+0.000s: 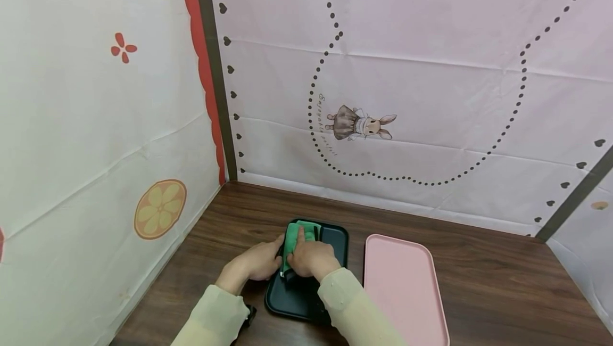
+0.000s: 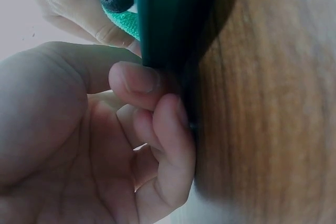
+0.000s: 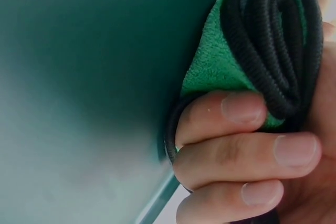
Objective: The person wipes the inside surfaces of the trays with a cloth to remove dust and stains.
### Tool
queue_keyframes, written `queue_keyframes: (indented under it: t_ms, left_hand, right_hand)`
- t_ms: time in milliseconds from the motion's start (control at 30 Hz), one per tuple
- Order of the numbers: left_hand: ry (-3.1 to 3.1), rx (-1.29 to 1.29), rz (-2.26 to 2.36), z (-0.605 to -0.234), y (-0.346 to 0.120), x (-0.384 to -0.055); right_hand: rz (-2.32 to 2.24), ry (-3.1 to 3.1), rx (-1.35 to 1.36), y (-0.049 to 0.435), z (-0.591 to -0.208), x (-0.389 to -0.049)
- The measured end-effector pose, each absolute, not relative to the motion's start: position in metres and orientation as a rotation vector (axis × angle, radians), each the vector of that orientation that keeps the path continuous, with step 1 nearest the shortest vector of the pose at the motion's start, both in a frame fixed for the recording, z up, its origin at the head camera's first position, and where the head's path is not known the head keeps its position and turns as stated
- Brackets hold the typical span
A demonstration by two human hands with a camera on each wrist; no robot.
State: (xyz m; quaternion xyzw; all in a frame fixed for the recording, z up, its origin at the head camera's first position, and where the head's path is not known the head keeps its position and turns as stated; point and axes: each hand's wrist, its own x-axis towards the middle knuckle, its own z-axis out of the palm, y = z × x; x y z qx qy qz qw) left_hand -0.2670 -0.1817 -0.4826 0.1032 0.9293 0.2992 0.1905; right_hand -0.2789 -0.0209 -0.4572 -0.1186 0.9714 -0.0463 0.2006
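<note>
A folded green cloth with black edging lies on a dark tray. My right hand holds the cloth, its index finger stretched along the top. In the right wrist view, the other fingers curl against the folded cloth, whose black-edged layers show at one end. My left hand is at the tray's left side. Seen from the left wrist, its fingertips grip the tray's edge, close to the tabletop. A grey-blue fold of the cloth shows above the rim there.
A pink tray lies to the right of the dark one on the brown wooden table. A printed curtain stands along the back, and another white sheet closes off the left side.
</note>
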Motion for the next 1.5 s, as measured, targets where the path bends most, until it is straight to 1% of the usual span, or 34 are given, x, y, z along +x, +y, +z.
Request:
queue_keyframes:
  t_ms: [1000,1500]
  left_hand:
    - [2.615,0.298,0.845,-0.483,-0.182,-0.267]
    - [2.596,0.275,0.855,-0.481,-0.181,-0.266]
  right_hand:
    - [-0.221,2.700,-0.365,-0.010,-0.460,-0.279]
    - [-0.222,2.701,-0.353,0.004,-0.461,-0.282]
